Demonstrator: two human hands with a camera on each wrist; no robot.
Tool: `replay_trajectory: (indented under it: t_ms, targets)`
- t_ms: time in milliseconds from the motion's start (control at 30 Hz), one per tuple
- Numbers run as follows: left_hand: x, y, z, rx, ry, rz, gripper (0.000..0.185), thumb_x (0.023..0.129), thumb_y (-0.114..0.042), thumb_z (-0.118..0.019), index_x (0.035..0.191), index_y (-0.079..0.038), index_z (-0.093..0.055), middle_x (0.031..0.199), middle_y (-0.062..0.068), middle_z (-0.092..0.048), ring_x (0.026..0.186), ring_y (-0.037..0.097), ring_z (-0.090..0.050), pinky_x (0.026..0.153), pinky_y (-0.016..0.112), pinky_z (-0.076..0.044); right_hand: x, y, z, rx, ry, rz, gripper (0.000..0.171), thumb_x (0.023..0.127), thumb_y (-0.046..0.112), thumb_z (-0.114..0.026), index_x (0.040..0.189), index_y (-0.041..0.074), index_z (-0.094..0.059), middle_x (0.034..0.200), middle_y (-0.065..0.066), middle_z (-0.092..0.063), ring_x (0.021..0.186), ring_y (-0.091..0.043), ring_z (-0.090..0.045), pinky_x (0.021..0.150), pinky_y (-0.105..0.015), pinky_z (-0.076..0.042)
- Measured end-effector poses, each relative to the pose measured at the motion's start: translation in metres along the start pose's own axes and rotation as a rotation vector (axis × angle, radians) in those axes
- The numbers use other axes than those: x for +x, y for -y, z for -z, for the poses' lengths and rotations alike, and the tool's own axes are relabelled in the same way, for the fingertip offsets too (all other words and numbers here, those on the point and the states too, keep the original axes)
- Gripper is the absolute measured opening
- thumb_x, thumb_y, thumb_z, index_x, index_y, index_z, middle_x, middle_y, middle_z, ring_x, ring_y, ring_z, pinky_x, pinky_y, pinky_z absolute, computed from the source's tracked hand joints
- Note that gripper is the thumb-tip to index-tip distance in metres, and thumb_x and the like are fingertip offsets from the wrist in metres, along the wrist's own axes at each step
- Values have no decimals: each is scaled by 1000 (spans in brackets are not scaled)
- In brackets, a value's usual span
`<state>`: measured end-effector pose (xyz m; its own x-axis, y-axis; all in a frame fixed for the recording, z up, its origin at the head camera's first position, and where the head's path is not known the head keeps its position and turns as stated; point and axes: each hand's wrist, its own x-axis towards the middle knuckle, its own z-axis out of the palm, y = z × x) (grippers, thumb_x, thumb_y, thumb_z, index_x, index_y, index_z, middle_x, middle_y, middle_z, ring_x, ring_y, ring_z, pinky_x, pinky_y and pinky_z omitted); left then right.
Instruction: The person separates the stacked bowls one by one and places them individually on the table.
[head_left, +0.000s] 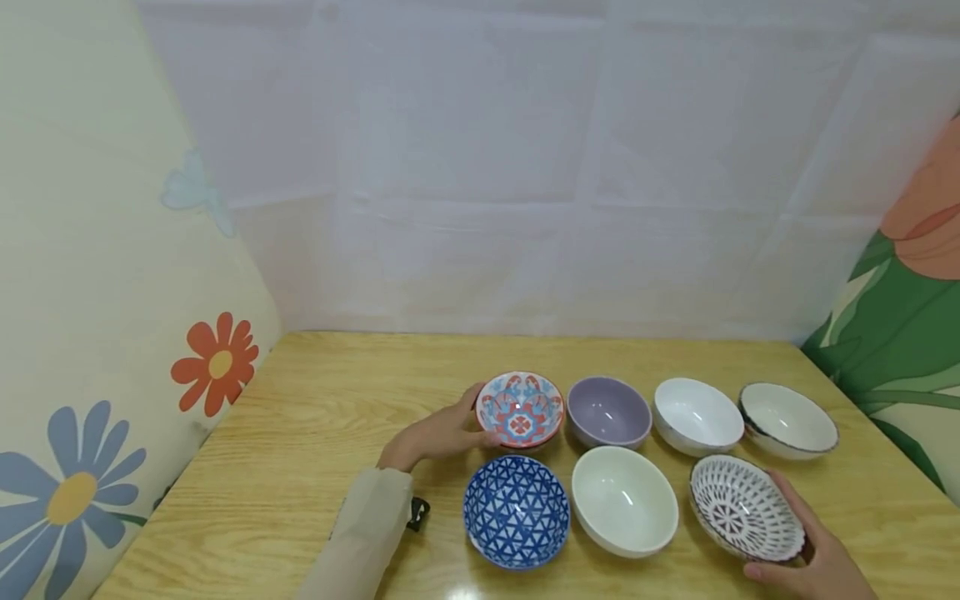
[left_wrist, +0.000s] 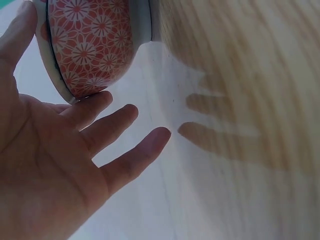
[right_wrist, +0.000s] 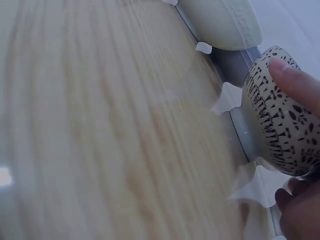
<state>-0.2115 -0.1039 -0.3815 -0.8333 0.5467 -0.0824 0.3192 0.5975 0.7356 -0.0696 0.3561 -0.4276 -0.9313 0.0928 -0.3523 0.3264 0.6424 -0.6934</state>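
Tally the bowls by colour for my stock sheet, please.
Red-and-blue patterned bowl: 1
Lilac bowl: 1
Plain white bowls: 2
White bowl with dark rim: 1
Blue lattice bowl: 1
Black-and-white patterned bowl: 1
Total: 7

No readable text, labels or numbers anywhere (bowls [head_left: 520, 407] carry patterns only, no lettering).
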Motion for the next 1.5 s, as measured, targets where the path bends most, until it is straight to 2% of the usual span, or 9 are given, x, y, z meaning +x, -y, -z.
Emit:
replay_trajectory:
  t_ms: [333, 433, 567, 700, 800, 933, 1000, 1100, 1500]
  targets:
    - [0, -2, 2, -1, -7, -3, 87, 88, -40, -66, 152, -13, -14, 155, 16, -28, 140, 36, -31, 112, 54, -29, -1, 1, 2, -119, -51, 207, 123, 78, 29, -78, 149, 8, 20, 148, -38, -5, 126, -57, -21, 92, -73, -31]
    - [-1, -3, 2, -1, -5, -2, 87, 88, -39, -66, 152, -13, -14, 154, 16, -28, 140, 36, -31, 112, 54, -29, -2, -6, -3, -118, -149, 374, 119, 75, 16, -80, 153, 12, 9, 159, -4, -4, 143, -16, -9, 110, -53, -28]
    - [-1, -3, 2, 11, -5, 8, 87, 88, -39, -66, 152, -13, -14, 154, 16, -29, 140, 36, -31, 112, 54, -29, -1, -11, -4, -142, -198, 487, 118, 72, 9, -81, 155, 22, 2, 153, 21, -3, 118, 27, -8, 107, -15, -23]
    - [-2, -3, 2, 13, -6, 14, 88, 88, -39, -66, 153, -12, -14, 154, 17, -28, 140, 36, -31, 112, 54, -29, 0, -5, 3, -216, -160, 461, 117, 73, 14, -82, 154, 12, 3, 152, -27, -12, 133, -25, -22, 94, -49, -45]
    - [-2, -2, 2, 10, -6, 16, 88, 88, -40, -66, 153, -12, -14, 155, 17, -28, 141, 36, -30, 112, 54, -29, 2, -3, 6, -241, -157, 490, 117, 71, 16, -83, 153, 6, 1, 148, -34, -15, 132, -39, -20, 95, -61, -41]
    - [-2, -2, 2, 4, -10, 18, 88, 87, -41, -66, 153, -13, -14, 155, 16, -27, 141, 36, -30, 112, 54, -29, 4, -1, 10, -239, -190, 579, 115, 70, 15, -83, 154, 13, -4, 159, -4, -4, 130, 17, -2, 94, -72, -32]
    - [-2, -2, 2, 1, -13, 19, 88, 87, -41, -66, 153, -13, -15, 155, 16, -27, 141, 36, -30, 112, 54, -29, 4, 4, 12, -228, -213, 630, 116, 68, 14, -84, 154, 15, -7, 155, 19, -4, 118, 28, -5, 104, -67, -25]
    - [-2, -3, 2, -7, -17, 19, 88, 87, -41, -67, 153, -13, -15, 155, 16, -28, 140, 36, -31, 112, 55, -29, 2, 14, 16, -227, -228, 650, 117, 67, 14, -85, 154, 17, -8, 143, 39, -2, 117, 29, -5, 90, -78, -23]
    - [-2, -4, 1, 2, -18, 19, 87, 87, -40, -67, 152, -13, -16, 154, 16, -29, 140, 36, -32, 112, 55, -29, 8, 47, 17, -202, -219, 685, 117, 63, 9, -86, 154, 11, -12, 156, -25, -11, 124, 25, 0, 83, -81, -22]
